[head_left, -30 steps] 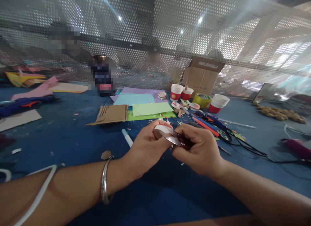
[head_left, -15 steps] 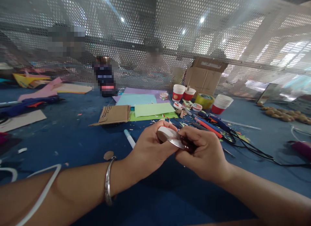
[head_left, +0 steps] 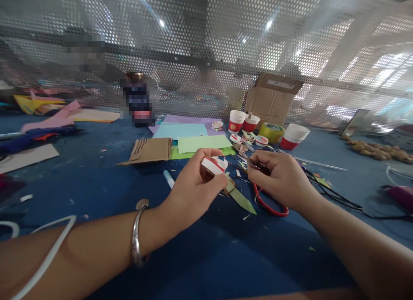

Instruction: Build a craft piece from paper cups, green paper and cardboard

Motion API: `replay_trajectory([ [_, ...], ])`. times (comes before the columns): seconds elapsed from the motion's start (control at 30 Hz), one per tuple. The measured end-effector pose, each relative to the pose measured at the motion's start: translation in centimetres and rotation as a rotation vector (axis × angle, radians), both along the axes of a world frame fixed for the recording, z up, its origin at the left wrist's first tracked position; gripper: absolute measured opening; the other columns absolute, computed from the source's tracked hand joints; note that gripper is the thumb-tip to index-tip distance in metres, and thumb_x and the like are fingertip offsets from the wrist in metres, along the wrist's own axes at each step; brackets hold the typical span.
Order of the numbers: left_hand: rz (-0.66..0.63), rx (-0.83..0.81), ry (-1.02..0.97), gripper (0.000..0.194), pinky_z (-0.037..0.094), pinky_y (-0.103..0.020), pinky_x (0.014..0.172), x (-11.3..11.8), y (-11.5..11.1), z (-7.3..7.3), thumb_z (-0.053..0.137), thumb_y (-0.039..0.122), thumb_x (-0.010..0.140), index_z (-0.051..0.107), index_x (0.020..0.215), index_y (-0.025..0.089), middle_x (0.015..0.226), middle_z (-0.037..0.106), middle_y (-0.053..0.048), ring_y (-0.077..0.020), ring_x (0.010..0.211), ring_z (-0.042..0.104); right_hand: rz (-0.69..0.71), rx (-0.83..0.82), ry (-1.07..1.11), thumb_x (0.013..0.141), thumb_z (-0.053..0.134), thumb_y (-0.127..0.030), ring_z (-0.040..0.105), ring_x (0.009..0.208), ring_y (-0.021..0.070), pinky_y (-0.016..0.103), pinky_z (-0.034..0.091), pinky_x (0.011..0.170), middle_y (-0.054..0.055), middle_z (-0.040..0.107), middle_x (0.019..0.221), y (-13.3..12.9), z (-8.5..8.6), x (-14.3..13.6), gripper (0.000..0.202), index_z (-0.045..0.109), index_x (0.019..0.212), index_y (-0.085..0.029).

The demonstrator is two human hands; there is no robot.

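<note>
The light was moderate; small bright lamps (head_left: 269,23) shone through the perforated screen (head_left: 180,41), with pale glare at the right. Soft shadow darkened the near worktop (head_left: 206,257). Background was blurred, edges looked stretched.

the head camera, close over a blue table (head_left: 209,257), looks forward and down, facing a perforated screen (head_left: 180,41).

Glossy red handle (head_left: 273,212), metal bracelet (head_left: 136,239), corrugated cardboard (head_left: 153,150)

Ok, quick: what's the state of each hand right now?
Left hand: closed, holding a red-and-white round piece.
Right hand: closed around a mostly hidden tool; which kind cannot be told.
</note>
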State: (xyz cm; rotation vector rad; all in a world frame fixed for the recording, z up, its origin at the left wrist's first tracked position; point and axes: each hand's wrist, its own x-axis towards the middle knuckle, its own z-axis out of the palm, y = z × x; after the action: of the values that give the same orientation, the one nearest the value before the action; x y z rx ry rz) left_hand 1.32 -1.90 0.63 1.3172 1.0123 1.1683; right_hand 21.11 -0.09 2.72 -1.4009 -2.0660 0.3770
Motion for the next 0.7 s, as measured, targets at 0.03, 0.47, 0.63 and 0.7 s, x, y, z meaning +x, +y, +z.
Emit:
replay_trajectory([
  [0.03,0.0,0.007,-0.007,0.046,0.043,-0.021,0.056,-0.1,0.1,-0.2,0.068,0.019,0.078,0.054,0.122,0.025,0.084,0.061,0.004,-0.011,0.067,0.056,-0.031,0.007,-0.046,0.077,0.059,-0.026,0.036,0.056,0.0106,0.027,0.029,0.053,-0.005,0.044,0.056,0.4,-0.2,0.2,0.015,0.055,0.064,-0.019],
  [0.47,0.211,0.09,-0.096,0.048,0.049,-0.024,0.071,-0.3,1.3,-0.2,0.074,0.038,0.084,0.05,0.122,0.021,0.103,0.072,-0.004,-0.016,0.092,0.066,-0.037,-0.057,-0.133,0.086,0.06,-0.032,0.048,0.057,0.013,0.026,0.032,0.055,-0.001,0.06,0.064,1.3,-1.2,0.4,0.018,0.066,0.077,-0.018],
  [0.63,0.079,-0.018,-0.13,0.043,0.052,-0.028,0.08,-0.1,-0.3,-0.1,0.072,0.033,0.085,0.051,0.121,0.02,0.103,0.07,-0.003,-0.0138,0.087,0.064,0.04,-0.144,-0.083,0.085,0.06,-0.03,0.054,0.06,0.0148,0.025,0.037,0.055,0.0,0.065,0.066,1.1,-1.5,-0.3,0.017,0.069,0.078,-0.018],
  [0.7,-0.003,-0.061,-0.14,0.045,0.055,-0.03,0.081,0.1,-1.2,0.2,0.071,0.028,0.085,0.05,0.124,0.021,0.105,0.068,-0.003,-0.015,0.09,0.065,0.062,-0.159,-0.08,0.084,0.06,-0.027,0.06,0.066,0.0167,0.026,0.04,0.059,0.002,0.071,0.075,1.0,-1.6,-0.5,0.014,0.072,0.082,-0.018],
])
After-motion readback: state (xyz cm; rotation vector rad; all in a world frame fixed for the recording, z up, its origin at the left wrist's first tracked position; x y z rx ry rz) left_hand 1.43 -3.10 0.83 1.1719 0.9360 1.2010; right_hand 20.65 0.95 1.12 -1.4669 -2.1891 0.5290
